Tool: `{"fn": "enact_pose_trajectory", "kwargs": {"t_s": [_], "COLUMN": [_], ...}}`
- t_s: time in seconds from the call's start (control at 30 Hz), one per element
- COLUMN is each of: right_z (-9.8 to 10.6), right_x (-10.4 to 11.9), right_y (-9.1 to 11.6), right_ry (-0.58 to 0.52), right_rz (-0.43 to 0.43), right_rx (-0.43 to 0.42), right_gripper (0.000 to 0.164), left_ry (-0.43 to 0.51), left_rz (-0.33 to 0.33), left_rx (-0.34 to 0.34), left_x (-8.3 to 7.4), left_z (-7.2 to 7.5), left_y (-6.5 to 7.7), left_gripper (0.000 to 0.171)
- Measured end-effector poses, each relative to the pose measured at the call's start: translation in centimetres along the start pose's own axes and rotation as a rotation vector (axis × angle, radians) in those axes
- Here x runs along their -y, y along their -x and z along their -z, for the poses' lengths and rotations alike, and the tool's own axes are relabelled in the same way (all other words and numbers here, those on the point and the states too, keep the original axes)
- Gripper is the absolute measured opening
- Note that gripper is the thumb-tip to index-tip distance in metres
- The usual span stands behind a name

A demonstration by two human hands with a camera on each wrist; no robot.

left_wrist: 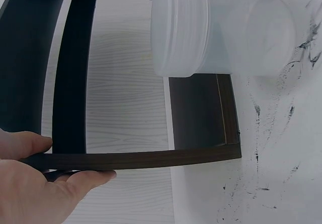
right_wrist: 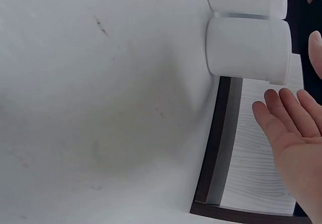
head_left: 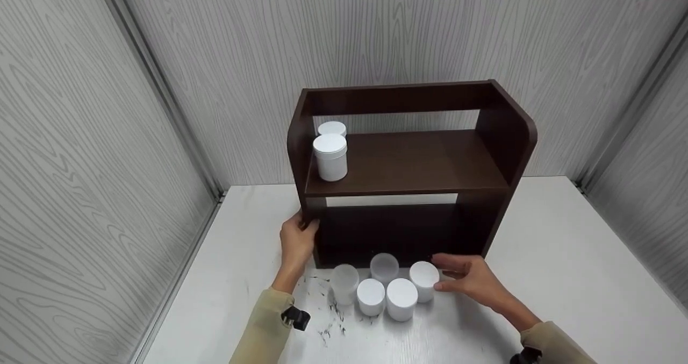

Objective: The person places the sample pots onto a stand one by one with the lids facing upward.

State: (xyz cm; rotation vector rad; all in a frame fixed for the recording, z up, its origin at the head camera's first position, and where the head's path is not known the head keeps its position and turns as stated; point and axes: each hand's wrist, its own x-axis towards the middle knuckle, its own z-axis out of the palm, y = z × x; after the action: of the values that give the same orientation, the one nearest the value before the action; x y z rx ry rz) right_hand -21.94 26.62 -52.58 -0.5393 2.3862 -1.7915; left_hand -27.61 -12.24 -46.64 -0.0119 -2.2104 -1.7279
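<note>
A dark brown two-tier shelf point(head_left: 419, 159) stands on the white table. My left hand point(head_left: 297, 243) grips the edge of its left side panel point(left_wrist: 141, 160), thumb on one side and fingers on the other. In front of the shelf stand three white lidded jars, the rightmost point(head_left: 424, 279) nearest my right hand point(head_left: 474, 280). That hand has its thumb and fingers spread beside this jar point(right_wrist: 246, 48); the right wrist view shows a gap between fingers and jar. Two translucent jars, one at the left point(head_left: 344, 284) and one at the back point(head_left: 384, 267), stand beside the white ones.
Two more white jars, one in front point(head_left: 331, 159) and one behind point(head_left: 332, 128), stand at the left end of the upper tier. Dark scuff marks point(head_left: 337, 314) show on the table point(head_left: 231, 278). Grey wood-patterned panels point(head_left: 258, 73) enclose the back and sides.
</note>
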Motion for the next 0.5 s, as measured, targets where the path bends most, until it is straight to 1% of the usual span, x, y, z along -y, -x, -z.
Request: {"fn": "enact_pose_trajectory", "kwargs": {"t_s": [0.27, 0.5], "right_z": [-0.43, -0.70], "right_x": [-0.49, -0.67], "right_y": [-0.44, -0.76], "right_ry": [-0.027, -0.028], "right_rz": [-0.008, 0.003], "right_rx": [0.035, 0.067], "right_gripper": [0.071, 0.076], "left_ry": [-0.007, 0.009], "left_rz": [0.006, 0.020], "left_rx": [-0.004, 0.003], "left_x": [0.00, 0.04], "left_z": [-0.01, -0.01], "left_y": [-0.13, 0.00], "left_gripper": [0.036, 0.043]}}
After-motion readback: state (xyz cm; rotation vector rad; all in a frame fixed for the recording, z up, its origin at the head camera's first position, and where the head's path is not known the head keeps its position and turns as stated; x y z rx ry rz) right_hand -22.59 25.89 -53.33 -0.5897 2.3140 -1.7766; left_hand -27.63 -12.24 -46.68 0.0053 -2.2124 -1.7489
